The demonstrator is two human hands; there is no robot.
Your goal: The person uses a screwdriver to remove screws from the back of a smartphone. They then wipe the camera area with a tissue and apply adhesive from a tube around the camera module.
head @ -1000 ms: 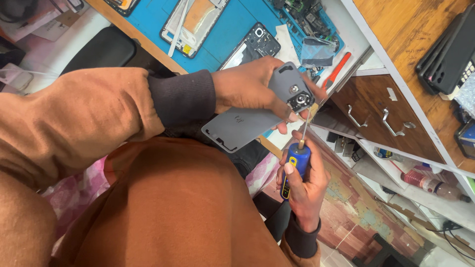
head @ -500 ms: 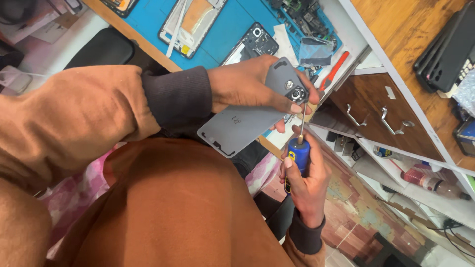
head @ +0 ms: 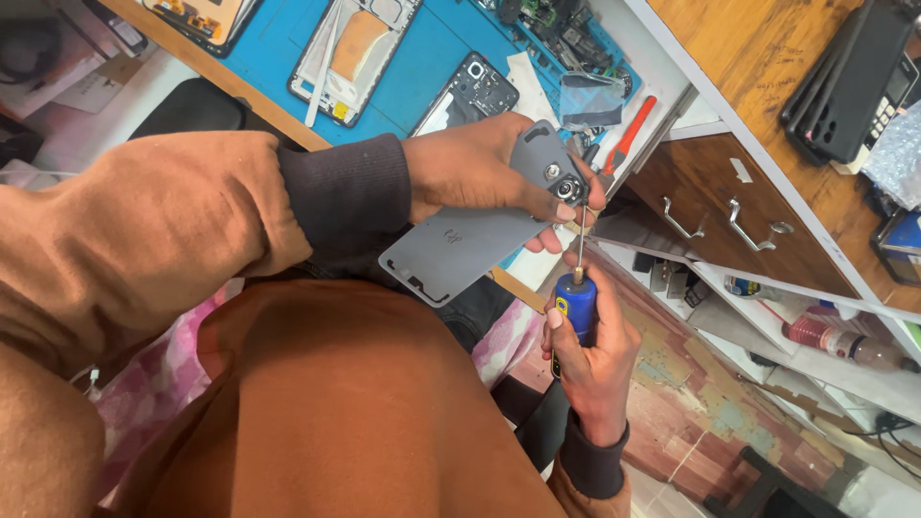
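Head camera shows me my left hand (head: 480, 177) clamped on a grey phone back cover (head: 480, 230), held in the air above my lap. Its long axis runs from lower left to upper right, camera cut-outs at the upper end. My right hand (head: 590, 360) is closed around a blue-handled screwdriver (head: 576, 302), its shaft pointing up to the cover's camera corner.
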